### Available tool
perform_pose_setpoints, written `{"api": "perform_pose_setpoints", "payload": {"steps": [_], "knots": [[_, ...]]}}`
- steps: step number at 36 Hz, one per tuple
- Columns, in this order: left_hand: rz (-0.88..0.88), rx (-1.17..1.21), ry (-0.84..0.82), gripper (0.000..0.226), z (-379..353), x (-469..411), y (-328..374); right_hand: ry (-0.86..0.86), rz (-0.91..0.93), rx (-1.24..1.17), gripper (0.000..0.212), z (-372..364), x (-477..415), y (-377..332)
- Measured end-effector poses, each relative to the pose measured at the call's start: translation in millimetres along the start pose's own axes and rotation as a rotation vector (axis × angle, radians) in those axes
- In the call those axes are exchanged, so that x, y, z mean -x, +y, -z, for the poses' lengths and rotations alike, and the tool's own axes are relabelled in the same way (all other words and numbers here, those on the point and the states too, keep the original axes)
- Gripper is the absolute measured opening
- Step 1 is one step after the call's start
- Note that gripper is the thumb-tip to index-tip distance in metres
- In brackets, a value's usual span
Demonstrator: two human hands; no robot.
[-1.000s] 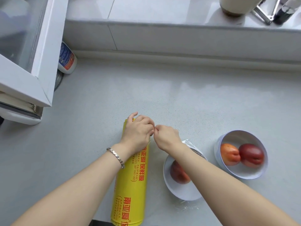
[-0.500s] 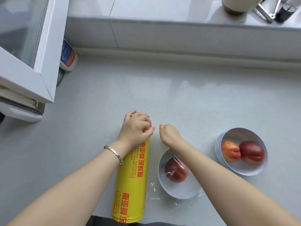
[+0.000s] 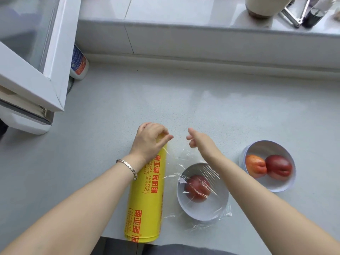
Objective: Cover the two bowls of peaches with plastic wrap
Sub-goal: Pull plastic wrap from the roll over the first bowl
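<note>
A yellow roll of plastic wrap [image 3: 147,196] lies lengthwise on the grey counter. My left hand [image 3: 150,140] is closed over its far end. A sheet of clear plastic wrap [image 3: 185,162] runs from the roll to the right, over a white bowl [image 3: 180,194] that holds one dark red peach [image 3: 197,187]. My right hand [image 3: 200,142] pinches the sheet's far edge just beyond that bowl. Loose film is crumpled at the bowl's near side. A second white bowl [image 3: 261,145] with an orange peach [image 3: 255,165] and a dark red peach [image 3: 277,167] stands uncovered further right.
An open white-framed glass door [image 3: 36,70] juts over the counter's left side, with a labelled bottle [image 3: 79,63] behind it. A raised ledge [image 3: 184,30] at the back carries a jar [image 3: 265,6] and a dark bottle [image 3: 312,17]. The counter's front edge [image 3: 114,237] is just below the roll.
My hands have drawn apart, the right one moving right. The film now lies stretched over the near bowl and its peach. The roll has stayed in place.
</note>
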State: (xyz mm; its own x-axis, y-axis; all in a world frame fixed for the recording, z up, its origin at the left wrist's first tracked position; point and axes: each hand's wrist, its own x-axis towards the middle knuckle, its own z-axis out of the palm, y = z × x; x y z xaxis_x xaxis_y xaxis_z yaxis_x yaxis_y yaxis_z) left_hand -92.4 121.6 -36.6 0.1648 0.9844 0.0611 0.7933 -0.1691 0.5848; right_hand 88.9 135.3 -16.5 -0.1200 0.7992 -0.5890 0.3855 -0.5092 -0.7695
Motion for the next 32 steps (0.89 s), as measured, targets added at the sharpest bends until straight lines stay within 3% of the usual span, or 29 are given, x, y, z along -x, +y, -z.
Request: {"api": "perform_pose_setpoints", "payload": {"steps": [3,6,9,14,20,24,26,32], "knots": [[0.072,0.026,0.025,0.077,3.8,5.9,5.2,0.092,0.104,-0.039,0.037,0.6,7.2,-6.0],[0.277,-0.006,0.063,0.094,2.6,18.5,11.6,0.002,0.211,0.226,0.047,-7.7,18.4,-2.3],[0.466,-0.051,0.007,0.093,-1.4,32.7,21.2,-0.122,0.232,0.58,0.05,-25.6,24.7,9.8],[0.651,-0.097,-0.108,0.12,0.1,39.2,30.4,-0.104,0.289,0.913,0.039,-42.7,30.4,23.6],[0.758,-0.058,-0.125,0.12,1.9,33.1,34.3,0.012,0.428,0.88,0.037,-42.2,41.2,28.2],[0.749,-0.089,-0.109,0.113,-2.6,31.8,39.3,0.002,0.508,0.739,0.042,-46.8,45.6,29.6],[0.75,-0.121,-0.108,0.11,-3.7,31.1,41.6,0.049,0.603,0.655,0.035,-49.4,47.5,34.4],[0.757,-0.128,-0.111,0.111,-3.6,31.7,39.6,-0.047,0.603,0.621,0.04,-39.5,57.2,55.0]]}}
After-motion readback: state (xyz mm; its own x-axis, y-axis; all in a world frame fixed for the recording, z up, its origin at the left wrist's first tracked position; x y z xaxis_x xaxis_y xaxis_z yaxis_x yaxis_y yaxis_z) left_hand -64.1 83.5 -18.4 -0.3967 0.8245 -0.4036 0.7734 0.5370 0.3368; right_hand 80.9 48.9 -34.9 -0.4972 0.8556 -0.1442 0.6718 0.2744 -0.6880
